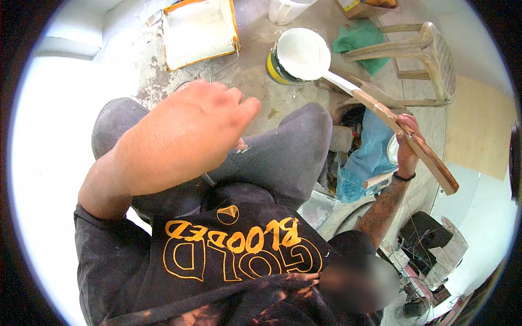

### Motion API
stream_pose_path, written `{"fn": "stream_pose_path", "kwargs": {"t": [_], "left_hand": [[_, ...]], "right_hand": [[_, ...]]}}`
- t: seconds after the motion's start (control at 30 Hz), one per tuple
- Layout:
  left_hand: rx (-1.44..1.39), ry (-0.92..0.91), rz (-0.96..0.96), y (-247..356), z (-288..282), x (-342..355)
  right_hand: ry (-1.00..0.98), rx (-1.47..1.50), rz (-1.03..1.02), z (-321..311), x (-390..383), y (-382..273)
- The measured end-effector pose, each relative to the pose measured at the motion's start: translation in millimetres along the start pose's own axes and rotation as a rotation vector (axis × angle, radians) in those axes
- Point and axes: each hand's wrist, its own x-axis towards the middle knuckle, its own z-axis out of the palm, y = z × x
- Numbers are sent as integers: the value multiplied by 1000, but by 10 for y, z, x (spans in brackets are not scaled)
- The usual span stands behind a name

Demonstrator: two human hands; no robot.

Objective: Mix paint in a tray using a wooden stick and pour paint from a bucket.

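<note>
My right hand (pixel 408 142), with a dark band at its wrist, is wrapped round a long wooden stick (pixel 380 110) out to the right. The stick's far end is coated white and reaches the rim of a paint bucket (pixel 275 69) with dark and yellow sides. White paint (pixel 302 53) fills the bucket's opening. My left hand (pixel 204 117) is raised above my knees, its back toward me and its fingers curled in. Whatever it may hold is hidden behind the knuckles. Ahead of it lies a paint tray (pixel 237 27) with an orange-stained rim and white inside.
A white plastic container (pixel 288 11) and a cardboard box (pixel 363 7) stand at the far side. Right of the bucket are a green cloth (pixel 375 39) and a worn plastic chair (pixel 437 65). Blue sheeting (pixel 361 163) lies beneath my right arm. Dark clutter (pixel 427 236) fills the lower right.
</note>
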Motion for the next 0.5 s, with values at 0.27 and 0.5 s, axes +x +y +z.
{"fn": "stream_pose_path", "kwargs": {"t": [0.27,0.5], "left_hand": [[3,39,31,-35,3,-29],[-25,1,-10,-38,-11,-50]], "right_hand": [[33,19,-2,-257,24,-285],[-10,54,-37,-486,101,-294]]}}
